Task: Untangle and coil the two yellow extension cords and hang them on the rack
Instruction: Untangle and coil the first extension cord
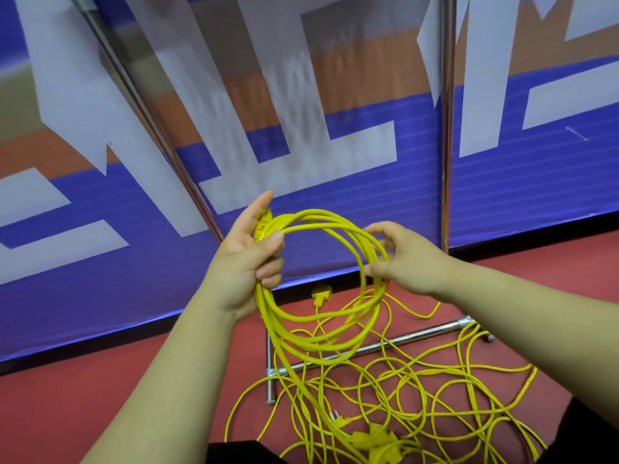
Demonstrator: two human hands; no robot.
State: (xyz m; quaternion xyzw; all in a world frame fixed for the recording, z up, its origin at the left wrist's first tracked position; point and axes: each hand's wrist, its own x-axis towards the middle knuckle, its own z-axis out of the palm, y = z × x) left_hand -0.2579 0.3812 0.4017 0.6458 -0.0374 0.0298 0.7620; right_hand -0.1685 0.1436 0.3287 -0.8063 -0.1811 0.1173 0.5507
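Observation:
A coil of yellow extension cord [321,329] hangs in front of me in several loops. My left hand [244,262] grips the loops at the coil's left side, together with a yellow connector end near my thumb. My right hand [405,259] pinches the strands on the coil's right side. From the coil the cord runs down into a tangled yellow pile [418,396] on the red floor. A yellow plug [322,293] lies by the wall, and another plug with a socket block [375,437] lies in the pile. The rack's chrome posts [445,128] stand behind.
The rack's base bar [402,343] and a short crossbar [269,373] lie on the floor under the tangle. A blue, white and orange banner wall [301,95] stands right behind the rack. Red floor [100,396] stretches to the left.

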